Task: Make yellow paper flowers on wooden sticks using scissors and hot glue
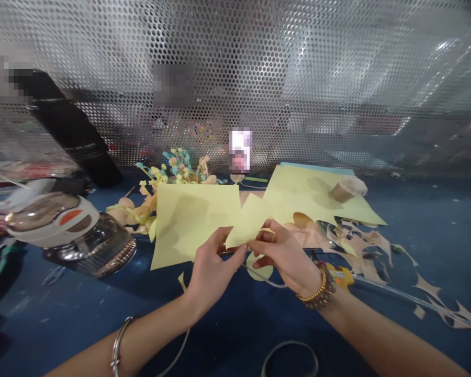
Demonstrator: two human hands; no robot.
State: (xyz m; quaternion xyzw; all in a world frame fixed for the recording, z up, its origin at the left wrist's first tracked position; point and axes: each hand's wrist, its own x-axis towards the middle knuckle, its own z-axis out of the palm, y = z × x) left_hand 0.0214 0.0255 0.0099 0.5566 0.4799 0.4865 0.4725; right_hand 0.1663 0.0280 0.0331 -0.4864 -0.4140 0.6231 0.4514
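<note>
A small piece of pale yellow paper (250, 222) is held up in front of me, its lower edge pinched between the thumb and fingers of my left hand (215, 267). My right hand (284, 254) grips the same piece at its lower right, fingers bent. Behind it lies a larger yellow sheet (196, 220), partly covered by the held piece and my left hand. A round yellow paper cutout (261, 267) rests on the blue table just below my fingers.
More yellow sheets (298, 188) lie back right, with a paper-topped roll (347, 188) on them. Paper scraps (367, 248) and a yellow glue gun (342, 277) are at right. Paper flowers (176, 167), a bottle (90, 238) and a phone (240, 149) stand around; perforated metal (220, 47) rises behind.
</note>
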